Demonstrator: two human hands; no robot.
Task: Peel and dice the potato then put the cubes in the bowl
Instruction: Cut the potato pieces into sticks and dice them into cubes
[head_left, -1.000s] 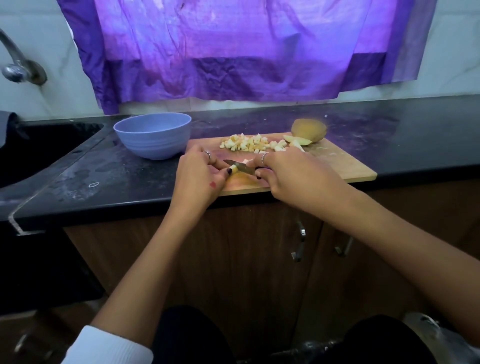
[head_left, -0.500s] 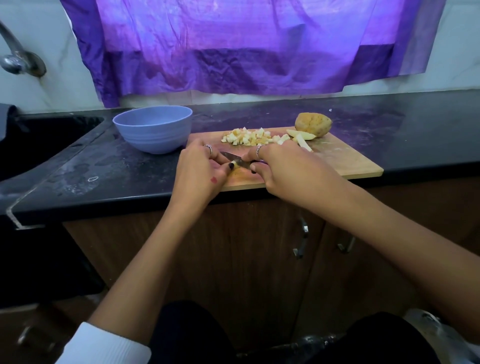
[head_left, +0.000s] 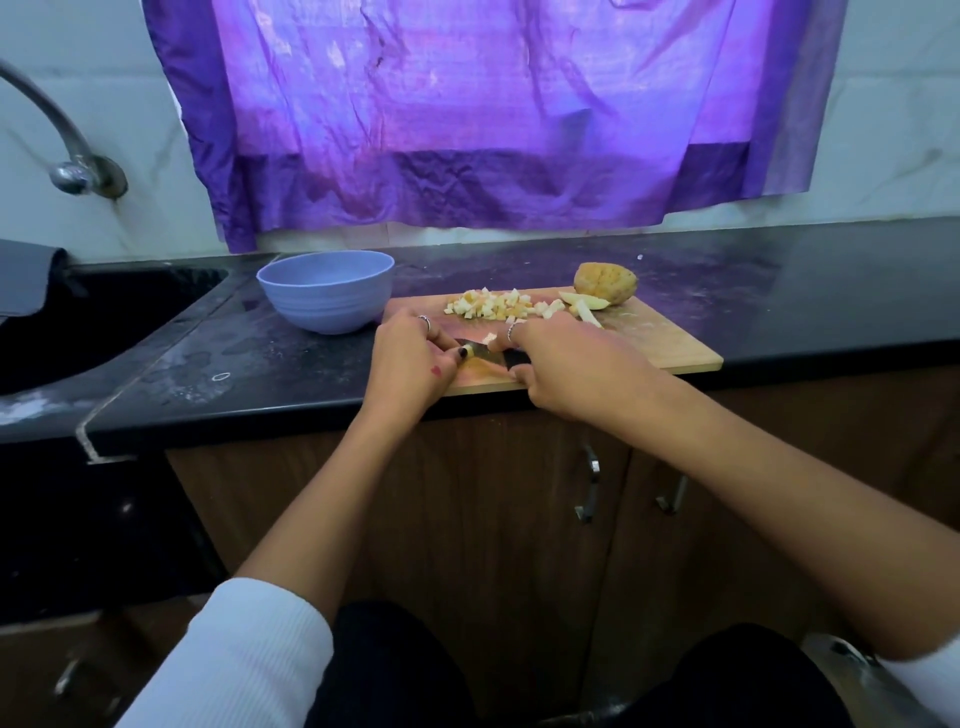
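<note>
Your left hand (head_left: 410, 358) sits at the near-left part of the wooden cutting board (head_left: 670, 343), fingers curled down, pinching a small pale potato strip (head_left: 468, 353) against the board. A ring shows on one finger, dark polish on the thumbnail.

Your right hand (head_left: 566, 364) is just beside it, fingers wrapped around the dark handle of the knife (head_left: 488, 353). The blade points left, toward the left fingertips, and lies across the strip. Whether the edge is through the piece or only resting on it cannot be told; the fingers hide the contact.

Diced cubes (head_left: 493, 304) lie in a loose pile at the far-middle of the board, well apart from the bowl (head_left: 326, 291). A few longer cut strips (head_left: 584, 306) lie right of the pile, near your right knuckles. The rest of the potato (head_left: 605, 283) rests at the board's far-right corner, brownish surface facing the camera, touching the strips.

The blue bowl stands on the black counter (head_left: 779, 301), just left of the board's far-left corner. Its inside is not visible from this angle.

Black sink (head_left: 104, 322) at the left, tap (head_left: 67, 156) on the wall above it. Purple cloth (head_left: 467, 114) hangs over the wall behind the board. Wooden cabinet doors (head_left: 493, 519) with metal handles sit below the counter edge. A white sleeve (head_left: 234, 660) is pushed up your left forearm.
</note>
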